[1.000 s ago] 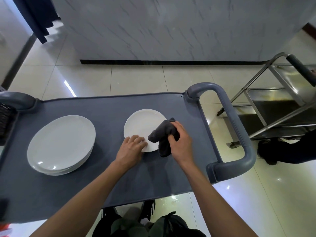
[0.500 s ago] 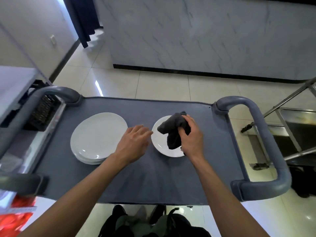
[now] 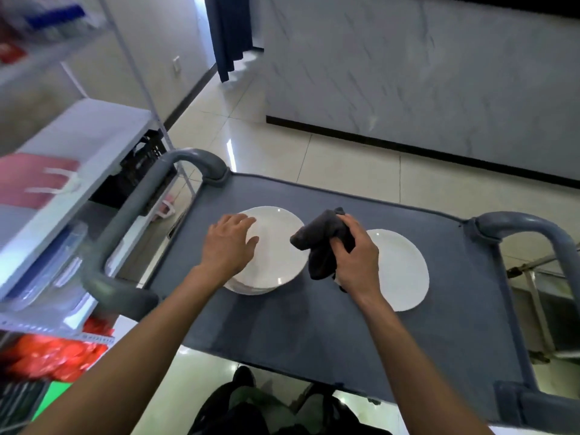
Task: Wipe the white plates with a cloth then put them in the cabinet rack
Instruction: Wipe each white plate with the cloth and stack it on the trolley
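While the grey cart fills mid-frame with curved handles at both ends, a white shelf unit stands just beside its left end, contents blurred. Plate stack sits on the cart's left half, single plate right of it. Left hand, fingers straight, rests on the stack's left rim. Right hand grips a dark cloth bunched between the plates, covering the single plate's left edge.
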### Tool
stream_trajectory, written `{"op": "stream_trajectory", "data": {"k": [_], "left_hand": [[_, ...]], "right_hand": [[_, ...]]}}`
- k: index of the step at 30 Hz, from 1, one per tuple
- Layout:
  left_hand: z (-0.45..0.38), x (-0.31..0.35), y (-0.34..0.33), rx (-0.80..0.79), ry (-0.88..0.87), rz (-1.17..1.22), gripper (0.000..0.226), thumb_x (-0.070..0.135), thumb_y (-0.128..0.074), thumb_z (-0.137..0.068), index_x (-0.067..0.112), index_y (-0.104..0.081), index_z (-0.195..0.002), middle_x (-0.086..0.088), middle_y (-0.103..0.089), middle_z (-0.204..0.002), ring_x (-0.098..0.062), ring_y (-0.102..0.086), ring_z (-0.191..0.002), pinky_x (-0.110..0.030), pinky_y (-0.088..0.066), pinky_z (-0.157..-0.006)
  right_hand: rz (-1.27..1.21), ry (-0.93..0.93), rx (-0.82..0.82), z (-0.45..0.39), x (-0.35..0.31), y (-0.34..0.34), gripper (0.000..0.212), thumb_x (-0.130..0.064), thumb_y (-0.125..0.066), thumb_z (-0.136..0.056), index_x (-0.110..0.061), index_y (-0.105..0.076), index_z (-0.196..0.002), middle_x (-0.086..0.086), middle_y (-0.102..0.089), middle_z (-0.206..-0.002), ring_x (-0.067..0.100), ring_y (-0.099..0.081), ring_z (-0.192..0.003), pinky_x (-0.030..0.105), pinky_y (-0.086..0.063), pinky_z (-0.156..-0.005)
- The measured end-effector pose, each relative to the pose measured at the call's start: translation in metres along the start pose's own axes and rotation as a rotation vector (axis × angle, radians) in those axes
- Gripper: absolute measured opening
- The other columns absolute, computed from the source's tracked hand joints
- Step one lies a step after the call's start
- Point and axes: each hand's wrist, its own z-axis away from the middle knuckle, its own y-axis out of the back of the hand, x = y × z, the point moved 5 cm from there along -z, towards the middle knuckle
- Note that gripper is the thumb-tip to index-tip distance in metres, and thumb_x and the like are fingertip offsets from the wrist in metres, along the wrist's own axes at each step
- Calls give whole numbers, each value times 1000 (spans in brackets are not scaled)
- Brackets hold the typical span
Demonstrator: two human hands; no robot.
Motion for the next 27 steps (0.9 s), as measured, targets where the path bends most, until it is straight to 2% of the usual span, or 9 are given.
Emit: {"op": "stream_trajectory", "data": {"k": [6,13,19,23,27], "left_hand": [[0,-55,-7,-86,205,73,58,49,-63,-93,22,-52,-143,-3,-54,-140,-26,-44,-132,-46,-42,-106],[-1,-65,-15,-115,241,90,57,53,-67,-88,15,-60,-131,-6,-53,-124,-27,-45,-120,-44,-46,-97],[-5,-68,-19,-114,303,175,59,51,-74,-83,14,-58,-126,-7,-52,-125,-28,-47,-120,-45,-44,-96],[-10,-73,-20,-142,387,285,54,48,-80,-78,15,-63,-117,-6,-61,-119,-29,-59,-109,-45,-49,-94],[-11,-73,-17,-134,424,394,44,39,-84,-75,13,-65,-106,-8,-67,-110,-31,-63,-101,-44,-53,-87]], "right_hand": [[-21,-31,-85,13,-12,-42,42,-7,-62,-95,-30,-63,-130,-12,-60,-139,5,-55,-127,38,-44,-111],[-12,-50,-85,21,-16,-58,43,-6,-62,-96,-30,-64,-130,-13,-58,-141,3,-53,-129,35,-42,-113],[-10,-31,-51,25,-22,-60,40,-4,-61,-95,-29,-65,-125,-24,-61,-127,-6,-55,-120,29,-45,-108],[17,-37,-14,27,-16,-61,41,-4,-63,-94,-26,-65,-128,-12,-61,-137,5,-55,-129,37,-44,-112],[24,-36,11,32,-18,-60,40,-4,-63,-94,-26,-65,-127,-11,-62,-134,6,-56,-126,39,-44,-111]]}}
